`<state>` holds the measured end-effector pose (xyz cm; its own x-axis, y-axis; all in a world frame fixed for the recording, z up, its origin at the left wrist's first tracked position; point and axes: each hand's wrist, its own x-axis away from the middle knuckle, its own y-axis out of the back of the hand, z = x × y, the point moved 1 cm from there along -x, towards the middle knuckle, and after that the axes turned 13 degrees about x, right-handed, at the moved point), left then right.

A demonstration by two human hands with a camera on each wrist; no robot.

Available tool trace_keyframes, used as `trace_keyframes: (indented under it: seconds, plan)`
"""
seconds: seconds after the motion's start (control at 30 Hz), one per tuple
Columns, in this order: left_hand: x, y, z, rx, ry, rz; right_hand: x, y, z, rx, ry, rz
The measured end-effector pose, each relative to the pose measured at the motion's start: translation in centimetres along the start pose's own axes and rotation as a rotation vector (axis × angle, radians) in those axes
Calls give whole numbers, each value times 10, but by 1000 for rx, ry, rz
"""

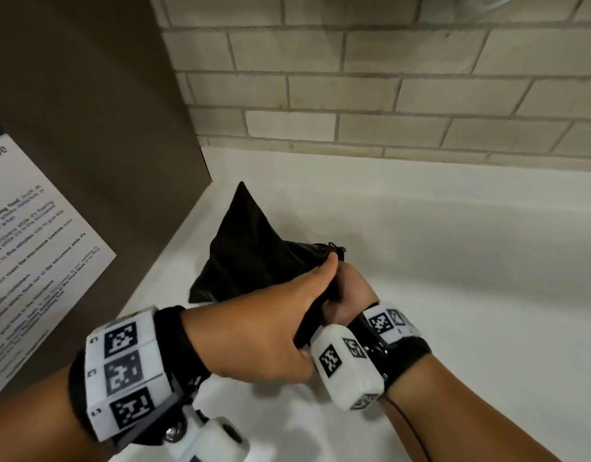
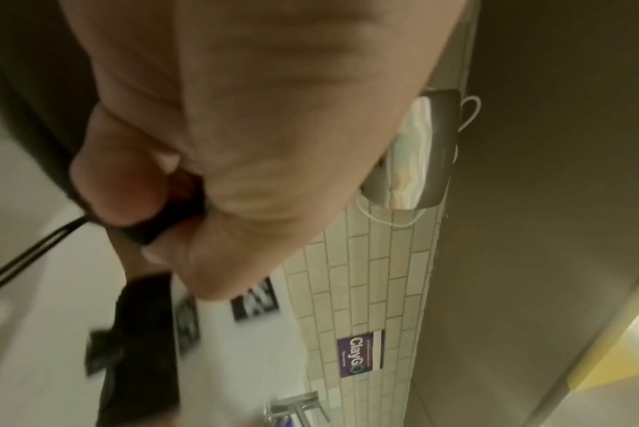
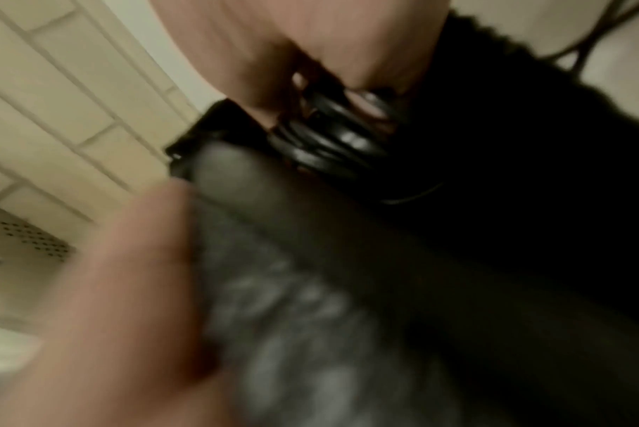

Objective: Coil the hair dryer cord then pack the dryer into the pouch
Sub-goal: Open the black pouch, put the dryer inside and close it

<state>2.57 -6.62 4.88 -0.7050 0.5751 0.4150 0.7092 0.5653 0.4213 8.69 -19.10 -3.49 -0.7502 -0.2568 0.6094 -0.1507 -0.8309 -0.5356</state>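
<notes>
A black drawstring pouch (image 1: 250,251) lies on the white counter (image 1: 454,261), its mouth towards me. My left hand (image 1: 320,288) grips the rim of the mouth, thumb on top; in the left wrist view its fingers (image 2: 128,187) pinch the black fabric (image 2: 153,228) beside the drawstring (image 2: 29,254). My right hand (image 1: 349,291) is at the mouth with its fingers hidden inside. The right wrist view is blurred: the dark hair dryer (image 3: 310,260) and its coiled cord (image 3: 332,141) are held in that hand, partly inside the pouch (image 3: 530,144).
A tiled wall (image 1: 387,95) backs the counter. A brown panel (image 1: 120,128) with a printed notice (image 1: 37,245) stands close on the left. The left wrist view shows a wall dispenser (image 2: 420,150) with a face mask hung on it, a purple sticker (image 2: 358,358) and a tap (image 2: 296,407).
</notes>
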Motion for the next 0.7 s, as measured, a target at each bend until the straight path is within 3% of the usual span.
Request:
trace_keyframes:
  seconds: [0.1,0.17,0.23,0.33,0.47,0.57,0.7]
  plan:
    - [-3,-4,6,45,38,-61,-20,0,2,-16,-54,-47]
    - [-6,0,8,110,20,-89,-27,-2,-1,-80,-134,163]
    - [-10,8,14,212,-11,-158,-23,-1,-3,147,-17,169]
    - [-19,17,20,490,-55,-249,-19,2,-5,352,-4,238]
    - [-34,26,23,628,-87,-308,-24,6,-5,793,172,164]
    - [-42,34,18,367,-76,-432,-30,10,-5,1166,230,101]
    - [-64,56,12,-336,-242,-657,-36,22,4,1214,279,-11]
